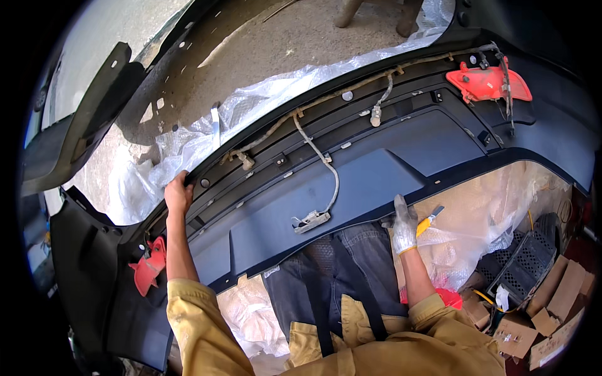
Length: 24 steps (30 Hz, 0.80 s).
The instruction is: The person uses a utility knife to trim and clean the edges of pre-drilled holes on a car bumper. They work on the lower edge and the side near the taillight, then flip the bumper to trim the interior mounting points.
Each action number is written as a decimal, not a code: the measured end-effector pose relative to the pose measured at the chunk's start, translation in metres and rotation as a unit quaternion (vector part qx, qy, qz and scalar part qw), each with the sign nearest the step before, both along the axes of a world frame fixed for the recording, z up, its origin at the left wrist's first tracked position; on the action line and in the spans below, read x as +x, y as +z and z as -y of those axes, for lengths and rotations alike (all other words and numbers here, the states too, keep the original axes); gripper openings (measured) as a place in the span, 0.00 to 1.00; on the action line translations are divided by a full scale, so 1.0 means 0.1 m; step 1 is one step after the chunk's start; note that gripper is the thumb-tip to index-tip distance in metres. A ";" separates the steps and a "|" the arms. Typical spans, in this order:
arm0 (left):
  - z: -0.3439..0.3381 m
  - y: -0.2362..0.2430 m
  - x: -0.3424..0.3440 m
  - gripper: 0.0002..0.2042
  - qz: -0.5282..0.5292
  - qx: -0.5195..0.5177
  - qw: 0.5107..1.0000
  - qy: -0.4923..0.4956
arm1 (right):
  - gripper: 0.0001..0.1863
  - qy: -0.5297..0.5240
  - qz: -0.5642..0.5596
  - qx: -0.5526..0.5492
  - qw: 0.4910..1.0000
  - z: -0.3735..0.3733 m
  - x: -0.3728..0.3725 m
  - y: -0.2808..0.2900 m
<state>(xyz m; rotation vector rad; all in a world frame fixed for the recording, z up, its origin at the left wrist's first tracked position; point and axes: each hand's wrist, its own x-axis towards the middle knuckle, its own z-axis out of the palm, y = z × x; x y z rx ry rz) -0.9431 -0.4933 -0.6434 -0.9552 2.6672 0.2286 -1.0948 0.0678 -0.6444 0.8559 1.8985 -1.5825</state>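
Observation:
A large dark car bumper cover (351,182) lies across in front of me with its inner side up. My bare left hand (179,193) is closed over its far edge, left of the middle. On the near edge, my right hand (403,227), in a grey-white glove, grips with the thumb on top; its other fingers are mostly hidden. A yellow-handled utility knife (429,222) shows right beside the glove; whether the hand also holds it, I cannot tell. A wiring harness (326,164) runs along the bumper, and a loose end with a connector hangs over the inner panel.
Red lamps (490,84) sit near both bumper ends. Crumpled bubble wrap (251,103) covers ground beyond the far edge. At the right are plastic sheeting (473,216), a black perforated crate (523,266) and cardboard boxes (558,294). Wooden stool legs (407,19) stand at the top.

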 end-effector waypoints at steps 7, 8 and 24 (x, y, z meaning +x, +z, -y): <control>0.08 0.04 0.08 0.16 0.002 0.027 0.999 -0.031 | 0.20 -0.049 -0.047 0.210 0.975 -1.03 0.28 -0.40; 0.07 0.00 0.09 0.17 -0.016 0.029 0.999 -0.031 | 0.20 -0.072 -0.029 0.290 0.954 -1.35 0.28 -0.55; -0.96 -0.38 1.28 0.10 -0.288 0.076 0.927 0.229 | 0.25 0.140 0.051 0.465 0.873 -1.35 0.29 -0.71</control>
